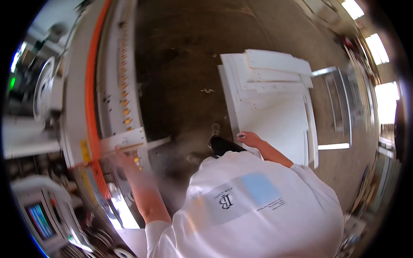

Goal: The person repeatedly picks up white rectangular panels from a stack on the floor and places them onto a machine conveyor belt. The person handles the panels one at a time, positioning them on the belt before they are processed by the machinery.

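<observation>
My left hand (pixel 122 157) is blurred and reaches to the machine's feed table, its fingers closed on the near end of a narrow white strip (pixel 148 144) that lies across the table. My right hand (pixel 249 138) is out to the right, gripping the near left corner of a large white panel (pixel 279 124). That panel tops a low stack of white panels (pixel 275 73) on the floor. My white T-shirt hides what lies below and between the arms.
A long machine (pixel 77 86) with an orange stripe (pixel 91 77) and a row of small rollers (pixel 124 90) runs along the left. A control screen (pixel 41 219) sits at lower left. A metal frame (pixel 340 103) lies right of the stack. My black shoe (pixel 221 146) stands on brown concrete floor (pixel 180 64).
</observation>
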`<state>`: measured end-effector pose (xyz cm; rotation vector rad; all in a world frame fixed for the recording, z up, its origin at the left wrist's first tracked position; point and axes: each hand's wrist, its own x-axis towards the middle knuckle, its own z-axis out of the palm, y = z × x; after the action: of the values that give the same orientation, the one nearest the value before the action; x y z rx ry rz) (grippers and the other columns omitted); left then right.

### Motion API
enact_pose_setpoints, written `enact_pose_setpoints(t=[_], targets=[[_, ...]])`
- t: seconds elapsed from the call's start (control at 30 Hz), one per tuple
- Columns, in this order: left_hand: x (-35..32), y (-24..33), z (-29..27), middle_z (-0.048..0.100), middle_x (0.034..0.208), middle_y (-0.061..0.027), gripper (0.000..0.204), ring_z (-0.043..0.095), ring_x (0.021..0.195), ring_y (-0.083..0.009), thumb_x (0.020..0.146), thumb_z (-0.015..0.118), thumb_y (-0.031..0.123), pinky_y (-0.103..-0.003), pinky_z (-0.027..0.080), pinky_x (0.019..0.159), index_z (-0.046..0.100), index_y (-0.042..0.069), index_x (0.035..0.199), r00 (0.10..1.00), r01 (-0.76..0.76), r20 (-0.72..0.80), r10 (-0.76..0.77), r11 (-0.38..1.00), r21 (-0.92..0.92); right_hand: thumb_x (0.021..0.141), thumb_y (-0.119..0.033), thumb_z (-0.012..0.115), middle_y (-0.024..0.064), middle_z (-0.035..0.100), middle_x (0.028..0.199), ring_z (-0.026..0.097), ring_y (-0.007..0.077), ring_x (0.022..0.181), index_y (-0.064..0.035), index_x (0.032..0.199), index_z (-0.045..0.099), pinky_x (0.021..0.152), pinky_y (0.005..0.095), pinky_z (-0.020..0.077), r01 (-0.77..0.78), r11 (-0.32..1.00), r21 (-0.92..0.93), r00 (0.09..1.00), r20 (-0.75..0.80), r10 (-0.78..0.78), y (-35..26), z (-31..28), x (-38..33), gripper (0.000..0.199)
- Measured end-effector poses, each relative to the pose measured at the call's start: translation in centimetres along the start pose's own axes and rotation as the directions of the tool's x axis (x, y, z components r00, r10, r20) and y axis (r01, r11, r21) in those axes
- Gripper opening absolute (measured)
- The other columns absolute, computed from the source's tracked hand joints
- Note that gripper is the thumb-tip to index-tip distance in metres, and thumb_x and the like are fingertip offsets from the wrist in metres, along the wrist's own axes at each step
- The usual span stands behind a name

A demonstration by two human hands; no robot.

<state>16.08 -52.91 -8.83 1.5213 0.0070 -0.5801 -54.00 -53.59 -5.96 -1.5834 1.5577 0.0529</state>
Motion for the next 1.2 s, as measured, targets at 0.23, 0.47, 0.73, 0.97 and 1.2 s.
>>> enact_pose_setpoints(t=[0.23, 0.47, 0.73, 0.97, 1.2], targets=[[-0.3, 3.2, 7.3, 0.053, 0.134, -0.0123, 0.058, 0.057, 0.115, -0.0278, 0.095, 0.059, 0.028, -0.047, 0.048, 0.095, 0.040, 0.013, 0.147, 0.996, -0.023, 0.087, -0.018, 0.893, 0.450, 0.091, -0.040, 0.066, 0.0091, 0.072, 0.109, 0.069, 0.0230, 0.096, -0.0093, 0.118, 0.068, 0.086, 0.0350, 0.0535, -0.142, 0.941, 0.307, 0.986, -0.039, 0.161, 5.2, 0.8, -1.1, 0.041], [-14.9, -0.7, 13.2, 0.063, 0.108, -0.0064, 0.043, 0.060, 0.089, -0.0163, 0.097, 0.061, 0.027, -0.032, 0.049, 0.075, 0.051, 0.006, 0.133, 0.848, -0.429, 0.503, 0.168, 0.774, 0.465, 0.091, -0.042, 0.066, 0.0064, 0.071, 0.103, 0.068, 0.0164, 0.092, -0.0069, 0.117, 0.068, 0.077, 0.0325, 0.0532, -0.312, 0.682, 0.662, 0.898, -0.029, 0.439, 12.0, -1.4, 4.4, 0.044], [-29.2, -10.2, 12.6, 0.066, 0.093, -0.0028, 0.037, 0.060, 0.075, -0.0105, 0.097, 0.062, 0.020, -0.025, 0.048, 0.068, 0.055, 0.002, 0.128, 0.215, -0.453, 0.718, -0.662, 0.584, 0.674, 0.089, -0.047, 0.067, 0.0056, 0.065, 0.105, 0.061, 0.0180, 0.094, -0.0076, 0.126, 0.061, 0.079, 0.0367, 0.0517, -0.115, 0.577, 0.809, 0.762, -0.301, 0.573, 26.2, -6.1, 17.8, 0.054], [-32.6, -10.1, 6.5, 0.068, 0.101, -0.0070, 0.040, 0.065, 0.087, -0.0154, 0.092, 0.067, 0.016, -0.029, 0.052, 0.081, 0.055, -0.002, 0.126, 0.263, -0.133, 0.507, -0.821, 0.490, 0.862, 0.090, -0.048, 0.070, 0.0080, 0.052, 0.134, 0.051, 0.0247, 0.125, -0.0117, 0.143, 0.045, 0.100, 0.0430, 0.0477, 0.077, -0.102, 0.992, 0.608, 0.034, 0.793, 28.4, -14.9, 23.9, 0.069], [-34.2, -6.6, 10.6, 0.072, 0.102, -0.0079, 0.044, 0.068, 0.093, -0.0150, 0.092, 0.068, 0.021, -0.029, 0.054, 0.082, 0.056, -0.003, 0.126, 0.294, -0.728, 0.640, -0.710, 0.268, 0.631, 0.095, -0.029, 0.069, 0.0073, 0.053, 0.132, 0.049, 0.0245, 0.126, -0.0078, 0.140, 0.044, 0.105, 0.0474, 0.0463, 0.288, -0.328, 0.900, 0.679, 0.049, 0.732, 27.9, -15.2, 24.0, 0.056]])
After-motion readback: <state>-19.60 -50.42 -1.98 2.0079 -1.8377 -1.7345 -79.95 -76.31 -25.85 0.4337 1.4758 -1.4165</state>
